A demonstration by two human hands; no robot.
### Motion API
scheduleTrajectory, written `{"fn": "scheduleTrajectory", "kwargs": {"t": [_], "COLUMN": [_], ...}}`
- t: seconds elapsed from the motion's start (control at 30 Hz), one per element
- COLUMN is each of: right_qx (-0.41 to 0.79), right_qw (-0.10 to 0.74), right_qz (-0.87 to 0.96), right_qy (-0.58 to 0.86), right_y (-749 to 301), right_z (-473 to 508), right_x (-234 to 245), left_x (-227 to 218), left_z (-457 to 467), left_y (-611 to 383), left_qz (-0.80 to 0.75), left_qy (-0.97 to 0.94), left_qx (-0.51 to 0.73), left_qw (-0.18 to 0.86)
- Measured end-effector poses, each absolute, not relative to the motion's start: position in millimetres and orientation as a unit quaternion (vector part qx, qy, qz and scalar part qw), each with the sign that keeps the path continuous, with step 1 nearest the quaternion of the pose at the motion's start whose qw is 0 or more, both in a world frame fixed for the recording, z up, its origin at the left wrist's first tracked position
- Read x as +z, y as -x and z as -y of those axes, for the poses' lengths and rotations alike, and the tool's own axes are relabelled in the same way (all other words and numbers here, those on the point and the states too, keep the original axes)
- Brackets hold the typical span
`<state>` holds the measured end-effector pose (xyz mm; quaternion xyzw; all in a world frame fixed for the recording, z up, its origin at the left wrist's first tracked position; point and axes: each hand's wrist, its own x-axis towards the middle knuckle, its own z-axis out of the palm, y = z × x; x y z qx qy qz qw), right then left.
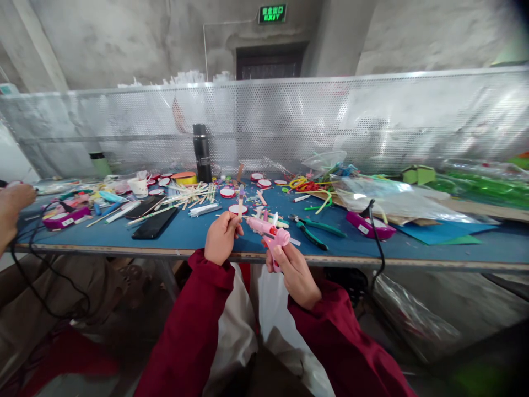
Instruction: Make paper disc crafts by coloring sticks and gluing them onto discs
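Pink glue gun (pixel 260 226) occupies right fingers (pixel 291 255); stick (pixel 241 203) — left fingers (pixel 232 224).

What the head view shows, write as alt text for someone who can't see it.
A pink glue gun, held in a person's right grip, points toward a wooden craft stick in the left grip. On the blue workbench lie teal-handled pliers, a black smartphone and scattered sticks; a black bottle stands before a perforated metal screen.

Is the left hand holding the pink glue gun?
No, the right hand grips the pink glue gun, while the left hand holds a flat stick.
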<state>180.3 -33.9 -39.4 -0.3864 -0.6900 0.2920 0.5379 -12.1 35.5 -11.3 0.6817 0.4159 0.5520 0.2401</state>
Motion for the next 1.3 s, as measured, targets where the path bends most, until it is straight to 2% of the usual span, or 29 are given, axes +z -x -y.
{"fn": "scheduleTrajectory", "kwargs": {"t": [0.23, 0.57, 0.67, 0.77, 0.97, 1.13, 1.3], "right_qx": [0.307, 0.469, 0.448, 0.375, 0.103, -0.111, -0.167], "right_qw": [0.553, 0.666, 0.669, 0.654, 0.575, 0.369, 0.210], "right_qz": [0.674, 0.486, 0.501, 0.560, 0.654, 0.707, 0.742], "right_qy": [0.381, 0.317, 0.316, 0.344, 0.482, 0.593, 0.614], "right_y": [-180, -182, -192, -217, -312, -360, -354], "right_z": [36, 36, 41, 41, 16, -4, -15], "right_x": [-36, -36, -27, -18, 3, 17, 13], "left_x": [-12, -13, -13, -12, -9, -9, -9], "left_z": [-36, -37, -38, -38, -36, -35, -36], "left_y": [12, 13, 13, 13, 14, 14, 15], "left_qz": [-0.420, -0.432, -0.445, -0.455, -0.460, -0.463, -0.477], "left_qy": [-0.672, -0.669, -0.671, -0.672, -0.685, -0.691, -0.700], "left_qx": [0.560, 0.556, 0.545, 0.533, 0.507, 0.498, 0.475], "left_qw": [0.241, 0.237, 0.233, 0.239, 0.250, 0.246, 0.237]}}
